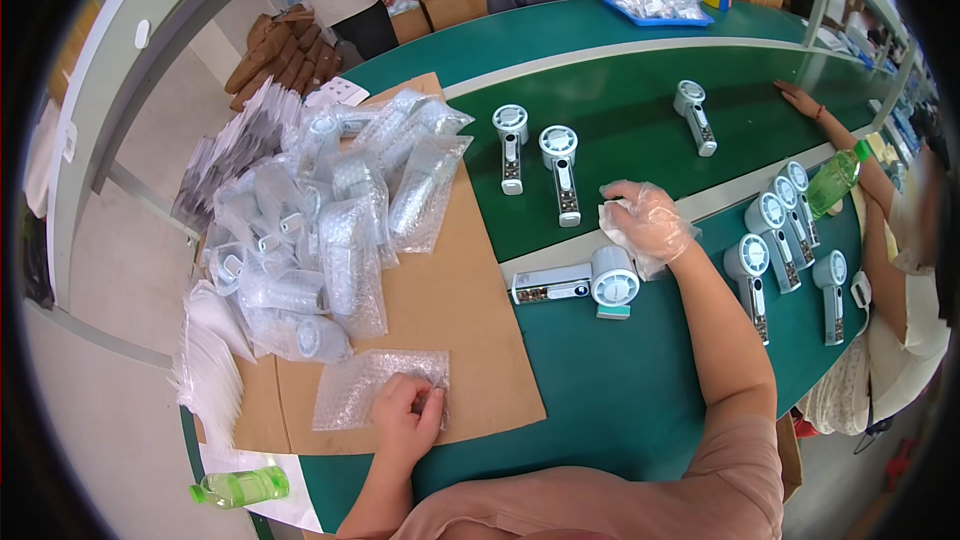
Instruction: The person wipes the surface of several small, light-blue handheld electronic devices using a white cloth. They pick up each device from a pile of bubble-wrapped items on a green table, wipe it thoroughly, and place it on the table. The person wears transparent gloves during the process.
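Note:
My left hand (408, 418) rests on an empty-looking bubble wrap bag (350, 387), its fingers curled and closed on the bag's right edge. A thin clear glove covers my right hand (648, 224), whose bent fingers hold a crumpled white cloth (618, 230). Just below that hand, a pale blue handheld fan (613, 278) lies on its side, its handle pointing left. Beneath the fan's round head sits a small teal block (613, 312). Two more handheld fans, one farther left (511, 145) and one nearer (561, 175), lie on the green belt beyond.
Bagged fans (345, 240) are heaped on a cardboard sheet (470, 340) at left, beside white foam sheets (212, 360). Several fans (747, 258) lie at right near a co-worker's arm (870, 210) and a green bottle (836, 180). Another bottle (240, 488) lies front left. A blue tray (655, 18) stands far back.

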`<action>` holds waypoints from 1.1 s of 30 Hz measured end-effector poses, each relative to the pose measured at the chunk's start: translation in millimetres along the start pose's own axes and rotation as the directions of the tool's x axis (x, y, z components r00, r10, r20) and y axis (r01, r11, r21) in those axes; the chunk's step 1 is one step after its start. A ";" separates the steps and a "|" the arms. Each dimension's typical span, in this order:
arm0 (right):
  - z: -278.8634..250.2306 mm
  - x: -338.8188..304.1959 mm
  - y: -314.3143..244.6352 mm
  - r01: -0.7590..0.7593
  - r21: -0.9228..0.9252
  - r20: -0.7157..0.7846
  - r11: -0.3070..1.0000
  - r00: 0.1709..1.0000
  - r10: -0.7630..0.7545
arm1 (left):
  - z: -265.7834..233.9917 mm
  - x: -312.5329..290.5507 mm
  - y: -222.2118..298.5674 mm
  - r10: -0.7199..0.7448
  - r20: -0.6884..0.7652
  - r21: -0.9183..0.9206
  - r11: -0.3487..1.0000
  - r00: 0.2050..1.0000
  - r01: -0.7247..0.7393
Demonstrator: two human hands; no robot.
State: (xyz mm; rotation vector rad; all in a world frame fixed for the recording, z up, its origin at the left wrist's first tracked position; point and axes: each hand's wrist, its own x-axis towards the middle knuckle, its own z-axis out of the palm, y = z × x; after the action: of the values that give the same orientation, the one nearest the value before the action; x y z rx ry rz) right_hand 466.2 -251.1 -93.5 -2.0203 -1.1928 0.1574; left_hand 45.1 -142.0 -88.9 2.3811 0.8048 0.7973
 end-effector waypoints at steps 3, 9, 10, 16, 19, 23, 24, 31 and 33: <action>2.5 4.3 -1.1 0.034 0.082 -0.020 0.996 0.999 -0.032 | -1.1 -2.1 1.1 -0.018 -0.009 -0.001 1.000 1.000 0.018; -21.4 34.5 -81.4 0.129 0.176 -0.024 0.976 0.992 -0.127 | 0.0 3.8 2.7 0.003 -0.005 -0.001 1.000 1.000 -0.003; -10.1 48.6 -84.5 0.190 0.096 0.020 0.977 0.981 -0.193 | -0.4 3.7 2.0 0.009 0.000 -0.007 1.000 1.000 -0.009; 72.8 130.8 -127.4 0.392 -0.406 0.560 0.826 0.820 -0.115 | -0.3 0.7 -6.9 0.042 -0.032 -0.031 0.999 0.999 -0.043; 91.0 139.7 -139.2 0.336 -0.554 0.632 0.761 0.765 0.122 | 1.3 -0.5 -8.2 -0.014 -0.069 -0.054 0.999 0.998 0.010; 66.1 130.5 -150.8 0.224 -0.462 0.542 0.858 0.837 0.072 | -0.3 -0.5 -7.3 -0.070 -0.087 -0.084 0.994 0.994 0.063; 54.6 123.6 -157.6 0.220 -0.398 0.515 0.891 0.857 0.018 | -0.7 0.7 -8.1 -0.078 -0.088 -0.088 0.994 0.993 0.071; 10.7 -44.3 -242.8 0.346 -0.458 0.570 0.819 0.821 -0.028 | -0.8 2.8 -19.0 -0.110 -0.132 -0.159 0.983 0.985 0.088; 36.2 -86.6 -239.1 0.432 -0.531 0.663 0.729 0.747 0.040 | 2.3 0.1 -24.4 -0.144 -0.131 -0.185 0.976 0.981 0.119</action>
State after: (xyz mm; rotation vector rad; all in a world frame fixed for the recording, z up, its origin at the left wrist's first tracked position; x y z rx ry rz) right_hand 235.5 -236.1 18.3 -2.5050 -2.1650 0.3783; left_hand 37.6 -125.4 -105.4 2.1099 0.8997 0.9520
